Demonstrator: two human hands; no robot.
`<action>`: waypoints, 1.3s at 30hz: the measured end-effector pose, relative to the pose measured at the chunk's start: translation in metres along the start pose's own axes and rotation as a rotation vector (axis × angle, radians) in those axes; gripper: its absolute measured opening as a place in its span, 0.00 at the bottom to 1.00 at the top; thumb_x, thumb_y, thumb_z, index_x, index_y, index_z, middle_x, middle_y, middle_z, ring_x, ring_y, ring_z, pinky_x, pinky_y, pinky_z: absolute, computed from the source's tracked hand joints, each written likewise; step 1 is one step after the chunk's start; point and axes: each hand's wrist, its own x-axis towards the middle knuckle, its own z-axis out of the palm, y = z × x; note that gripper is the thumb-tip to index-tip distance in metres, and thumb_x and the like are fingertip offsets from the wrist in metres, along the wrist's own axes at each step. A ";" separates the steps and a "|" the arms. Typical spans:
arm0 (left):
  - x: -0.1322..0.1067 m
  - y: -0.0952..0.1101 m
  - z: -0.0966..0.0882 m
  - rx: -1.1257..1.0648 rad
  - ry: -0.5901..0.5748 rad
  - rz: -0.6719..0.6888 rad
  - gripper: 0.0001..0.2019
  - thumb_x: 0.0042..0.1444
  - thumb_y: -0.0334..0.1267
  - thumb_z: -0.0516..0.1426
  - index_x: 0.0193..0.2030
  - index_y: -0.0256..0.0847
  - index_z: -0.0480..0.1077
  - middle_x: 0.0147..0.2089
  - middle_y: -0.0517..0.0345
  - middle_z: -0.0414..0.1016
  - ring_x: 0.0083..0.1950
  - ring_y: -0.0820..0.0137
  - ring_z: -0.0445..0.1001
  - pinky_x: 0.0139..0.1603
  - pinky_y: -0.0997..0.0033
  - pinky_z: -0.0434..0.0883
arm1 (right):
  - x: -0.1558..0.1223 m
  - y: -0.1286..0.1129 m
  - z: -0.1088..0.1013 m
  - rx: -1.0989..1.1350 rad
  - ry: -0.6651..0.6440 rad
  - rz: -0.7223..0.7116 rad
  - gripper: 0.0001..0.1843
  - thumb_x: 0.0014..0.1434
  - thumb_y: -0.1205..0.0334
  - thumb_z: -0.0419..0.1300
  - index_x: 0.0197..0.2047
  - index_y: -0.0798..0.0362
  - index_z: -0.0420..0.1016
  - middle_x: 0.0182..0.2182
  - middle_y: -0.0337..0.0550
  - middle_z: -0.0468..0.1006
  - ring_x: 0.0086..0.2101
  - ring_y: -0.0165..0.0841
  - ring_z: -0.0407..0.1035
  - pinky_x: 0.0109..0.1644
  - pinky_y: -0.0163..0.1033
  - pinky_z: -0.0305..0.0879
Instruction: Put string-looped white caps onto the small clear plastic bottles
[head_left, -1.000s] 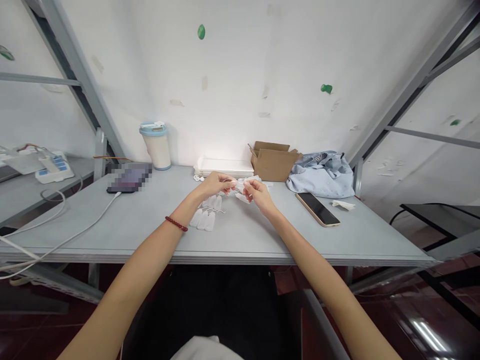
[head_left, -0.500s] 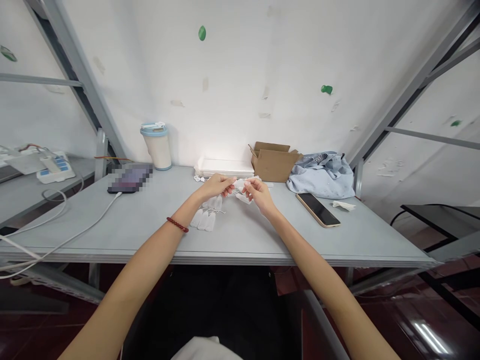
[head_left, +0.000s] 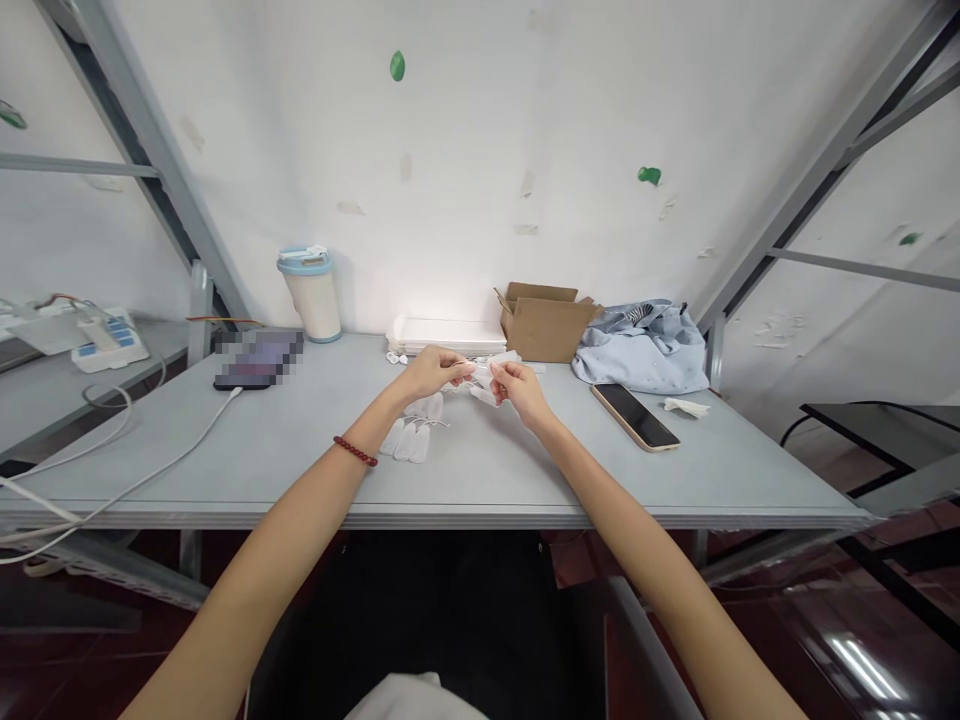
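My left hand (head_left: 441,371) and my right hand (head_left: 519,390) meet over the middle of the desk, both closed in a pinch. Between their fingertips is a small whitish tag (head_left: 482,373), held at either side; its finer details are too small to make out. Below my left hand lie several white tags with strings (head_left: 409,440) in a rough row. More whitish pieces lie behind and under my right hand, partly covered by the fingers. A beaded red bracelet (head_left: 355,451) circles my left wrist.
Along the wall stand a cup with a blue lid (head_left: 310,295), a white stack (head_left: 448,335), an open cardboard box (head_left: 547,325) and a bundled pale blue cloth (head_left: 641,348). A phone (head_left: 634,417) and crumpled tissue (head_left: 685,407) lie right. Another phone (head_left: 259,358) with a cable lies left.
The fingertips of both hands have shifted slightly, and the whitish tag now stretches more visibly between them. The whole view has moved a little; the things on the desk stay put.
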 end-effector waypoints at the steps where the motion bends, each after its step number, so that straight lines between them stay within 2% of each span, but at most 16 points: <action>1: 0.000 -0.001 0.000 -0.005 -0.001 0.013 0.18 0.48 0.52 0.61 0.29 0.35 0.76 0.29 0.53 0.76 0.30 0.71 0.71 0.33 0.72 0.68 | 0.000 0.000 0.000 0.007 -0.003 0.005 0.26 0.47 0.38 0.63 0.21 0.53 0.64 0.17 0.37 0.67 0.17 0.25 0.58 0.22 0.35 0.59; 5: 0.001 -0.005 0.000 -0.015 -0.005 0.032 0.18 0.47 0.51 0.62 0.32 0.35 0.76 0.30 0.54 0.77 0.31 0.70 0.71 0.35 0.71 0.67 | 0.002 0.003 0.000 0.025 -0.007 0.014 0.28 0.46 0.36 0.63 0.20 0.52 0.62 0.16 0.37 0.66 0.16 0.26 0.59 0.22 0.36 0.60; 10: 0.001 -0.003 0.000 -0.109 -0.037 -0.072 0.21 0.50 0.56 0.60 0.31 0.35 0.76 0.36 0.49 0.79 0.33 0.70 0.72 0.35 0.70 0.69 | 0.001 0.000 0.001 0.036 0.002 -0.015 0.29 0.45 0.34 0.63 0.20 0.52 0.63 0.17 0.37 0.67 0.17 0.26 0.59 0.23 0.37 0.60; 13: 0.002 -0.004 0.000 -0.172 -0.060 -0.156 0.23 0.50 0.57 0.59 0.29 0.34 0.75 0.33 0.48 0.78 0.33 0.69 0.73 0.34 0.70 0.69 | -0.001 -0.002 0.002 0.032 0.010 -0.059 0.27 0.45 0.36 0.64 0.24 0.53 0.68 0.20 0.38 0.70 0.18 0.26 0.60 0.24 0.36 0.60; 18: 0.004 -0.007 0.001 -0.234 -0.062 -0.233 0.23 0.47 0.57 0.61 0.27 0.33 0.73 0.26 0.54 0.73 0.29 0.71 0.70 0.31 0.70 0.68 | -0.001 -0.001 0.003 0.031 0.023 -0.081 0.25 0.46 0.37 0.63 0.29 0.53 0.70 0.23 0.41 0.74 0.20 0.27 0.61 0.25 0.36 0.61; 24: 0.004 -0.008 0.001 -0.270 -0.034 -0.200 0.23 0.47 0.56 0.62 0.26 0.34 0.71 0.24 0.59 0.68 0.27 0.75 0.67 0.30 0.72 0.67 | 0.000 -0.001 0.002 -0.112 0.012 -0.157 0.24 0.48 0.39 0.61 0.32 0.54 0.70 0.23 0.38 0.73 0.20 0.26 0.61 0.24 0.34 0.60; 29: 0.003 -0.004 0.002 -0.228 -0.019 -0.129 0.22 0.47 0.55 0.62 0.23 0.35 0.68 0.24 0.59 0.67 0.26 0.75 0.66 0.29 0.72 0.67 | -0.001 0.000 0.000 -0.240 0.041 -0.209 0.22 0.55 0.41 0.56 0.25 0.52 0.64 0.17 0.33 0.63 0.18 0.26 0.61 0.25 0.35 0.59; 32: 0.002 -0.003 0.003 -0.191 -0.016 -0.090 0.20 0.49 0.53 0.61 0.23 0.36 0.67 0.24 0.60 0.66 0.25 0.76 0.65 0.29 0.73 0.66 | 0.000 0.001 0.000 -0.212 0.025 -0.175 0.24 0.55 0.40 0.55 0.21 0.51 0.60 0.16 0.33 0.62 0.18 0.26 0.60 0.24 0.34 0.59; 34: 0.002 -0.004 0.003 -0.172 -0.026 -0.071 0.19 0.50 0.52 0.60 0.24 0.36 0.67 0.24 0.61 0.66 0.25 0.76 0.65 0.29 0.73 0.66 | 0.001 0.002 0.000 -0.151 0.009 -0.130 0.25 0.54 0.39 0.56 0.21 0.51 0.60 0.15 0.33 0.61 0.17 0.26 0.59 0.23 0.34 0.60; 39: 0.001 -0.002 0.005 -0.151 -0.041 -0.051 0.18 0.45 0.52 0.63 0.29 0.36 0.69 0.26 0.61 0.68 0.27 0.75 0.67 0.32 0.71 0.68 | 0.003 0.003 0.001 -0.029 0.019 -0.058 0.25 0.53 0.42 0.58 0.17 0.50 0.56 0.13 0.32 0.58 0.16 0.25 0.56 0.20 0.34 0.61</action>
